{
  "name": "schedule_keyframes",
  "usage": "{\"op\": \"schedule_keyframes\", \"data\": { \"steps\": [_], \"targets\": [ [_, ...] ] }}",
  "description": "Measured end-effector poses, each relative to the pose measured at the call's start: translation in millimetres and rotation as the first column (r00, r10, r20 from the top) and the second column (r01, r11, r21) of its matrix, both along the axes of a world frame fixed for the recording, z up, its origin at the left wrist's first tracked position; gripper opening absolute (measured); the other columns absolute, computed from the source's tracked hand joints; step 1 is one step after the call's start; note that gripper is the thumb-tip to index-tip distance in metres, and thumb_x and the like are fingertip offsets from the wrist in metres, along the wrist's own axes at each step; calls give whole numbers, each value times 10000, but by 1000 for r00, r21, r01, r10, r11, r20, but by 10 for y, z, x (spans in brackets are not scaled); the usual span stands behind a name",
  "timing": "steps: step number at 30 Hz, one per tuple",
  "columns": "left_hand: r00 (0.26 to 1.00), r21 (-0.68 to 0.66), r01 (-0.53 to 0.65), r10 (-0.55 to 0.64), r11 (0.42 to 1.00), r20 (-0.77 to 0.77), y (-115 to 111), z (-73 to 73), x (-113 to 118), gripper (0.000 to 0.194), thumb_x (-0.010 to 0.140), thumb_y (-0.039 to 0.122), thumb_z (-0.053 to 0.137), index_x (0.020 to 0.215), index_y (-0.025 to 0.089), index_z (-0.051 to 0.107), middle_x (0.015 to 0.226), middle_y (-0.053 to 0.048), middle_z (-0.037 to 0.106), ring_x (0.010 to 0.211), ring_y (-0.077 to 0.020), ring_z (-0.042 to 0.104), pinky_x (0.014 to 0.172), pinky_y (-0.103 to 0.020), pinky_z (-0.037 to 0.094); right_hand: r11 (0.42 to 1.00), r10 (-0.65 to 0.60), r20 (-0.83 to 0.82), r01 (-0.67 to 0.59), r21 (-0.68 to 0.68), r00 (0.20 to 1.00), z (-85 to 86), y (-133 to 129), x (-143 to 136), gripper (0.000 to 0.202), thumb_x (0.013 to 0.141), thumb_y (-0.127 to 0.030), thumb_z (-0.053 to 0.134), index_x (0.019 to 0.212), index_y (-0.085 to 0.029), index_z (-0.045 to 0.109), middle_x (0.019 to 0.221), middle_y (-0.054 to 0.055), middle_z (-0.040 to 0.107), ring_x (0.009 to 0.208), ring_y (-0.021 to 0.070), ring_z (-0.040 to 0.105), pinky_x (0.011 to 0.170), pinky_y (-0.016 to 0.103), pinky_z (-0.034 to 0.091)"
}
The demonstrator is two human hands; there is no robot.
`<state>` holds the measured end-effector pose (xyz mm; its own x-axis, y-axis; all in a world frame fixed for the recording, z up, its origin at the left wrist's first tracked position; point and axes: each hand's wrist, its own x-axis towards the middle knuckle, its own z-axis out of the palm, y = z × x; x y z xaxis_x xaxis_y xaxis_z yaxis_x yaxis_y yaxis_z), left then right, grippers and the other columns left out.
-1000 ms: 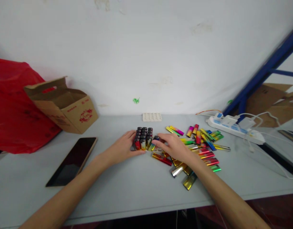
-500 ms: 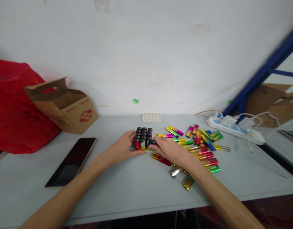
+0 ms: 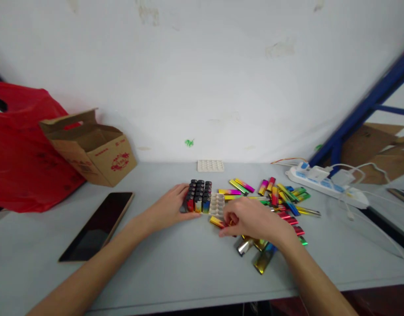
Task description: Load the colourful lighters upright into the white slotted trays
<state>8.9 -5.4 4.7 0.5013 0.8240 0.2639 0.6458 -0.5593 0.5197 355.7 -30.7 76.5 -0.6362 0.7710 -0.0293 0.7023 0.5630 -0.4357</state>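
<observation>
Black-topped lighters [image 3: 198, 197] stand upright in three columns in a cream slotted tray [image 3: 217, 204], whose right part shows bare slots. My left hand [image 3: 171, 204] is curled around the tray's left side, its thumb along the front edge and its fingertips partly hidden behind the lighters. Just right of the tray, my right hand [image 3: 246, 218] is closed with thumb and fingers at a yellow-and-red lighter [image 3: 217, 222] that lies on the table. The hand covers part of that lighter. Shiny coloured lighters [image 3: 289, 206] lie loosely piled beneath and beyond this hand.
A second cream slotted tray [image 3: 210, 166] lies by the wall. On the left are a dark phone or tablet [image 3: 98, 226], an open cardboard box [image 3: 105, 153] and a red plastic bag [image 3: 27, 153]. A power strip [image 3: 327, 186] with plugs and cables sits at the right.
My right hand has moved off the tray, right and towards me, onto the yellow-and-red lighter. The lighter it held now stands in the third column. My left hand stays at the tray.
</observation>
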Motion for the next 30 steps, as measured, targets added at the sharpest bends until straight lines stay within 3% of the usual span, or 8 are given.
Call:
{"op": "schedule_keyframes", "data": {
  "steps": [3,7,13,16,19,24,27,30],
  "targets": [
    [1000,-9,-2,2,1000,-6,-15,6,12,730,1054,698,1018,1611,266,831,1689,-203,847,1620,-489,787,1445,-648,639,996,22,57,-27,84,998,-15,-106,-45,376,908,-407,1237,985,-279,892,1060,54,891,900,287,791,734,354,441],
    [1000,-21,3,-3,1000,9,-36,17,6,718,1064,719,1014,1630,312,843,1712,-180,846,1630,-466,779,1470,-635,614,996,46,104,-54,74,993,-56,-173,-85,216,1031,-277,1115,1080,-262,905,1259,107,896,1091,339,866,876,395,610],
    [1000,-17,7,-7,1000,26,-45,18,-10,726,1068,745,997,1659,352,844,1738,-152,846,1636,-466,780,1470,-629,616,985,139,-248,-160,-66,959,13,-126,15,116,1183,-267,941,1239,-283,840,1439,98,861,1369,311,832,1196,437,682],
    [999,-23,13,-13,1000,33,-34,25,0,707,1066,745,993,1643,361,851,1731,-142,852,1621,-464,795,1450,-619,636,956,16,-482,-155,-249,876,45,-68,24,207,1241,-460,866,1277,-287,759,1348,88,892,1249,290,847,1076,428,711],
    [999,-18,19,-19,1000,31,-13,20,-1,720,1071,762,973,1638,336,849,1719,-157,857,1614,-471,800,1448,-628,638,899,-142,-607,-155,-410,782,5,30,-1,401,1260,-678,753,1335,-285,731,1014,24,852,889,247,794,804,381,664],
    [1000,-4,17,-17,1000,14,38,-39,-43,746,1060,767,984,1659,351,831,1725,-151,858,1618,-464,803,1454,-611,638,944,-321,-685,159,-290,654,-130,263,-47,600,1029,-834,959,1183,-261,870,814,-47,637,734,197,559,684,343,494],
    [1000,12,8,-8,1000,1,49,-56,-56,760,1050,777,993,1650,342,827,1705,-161,863,1593,-474,818,1451,-631,645,921,-388,-726,205,-332,568,-191,352,-88,746,872,-958,1016,1015,-248,835,754,-68,536,744,194,525,706,344,488],
    [1000,11,10,-10,1000,-6,32,-34,-47,766,1094,783,941,1681,313,800,1734,-153,843,1599,-484,813,1468,-652,630,912,-409,-742,214,-349,531,-235,370,-156,792,913,-1041,905,914,-269,728,805,-33,608,815,214,595,770,356,539]
  ]
}}
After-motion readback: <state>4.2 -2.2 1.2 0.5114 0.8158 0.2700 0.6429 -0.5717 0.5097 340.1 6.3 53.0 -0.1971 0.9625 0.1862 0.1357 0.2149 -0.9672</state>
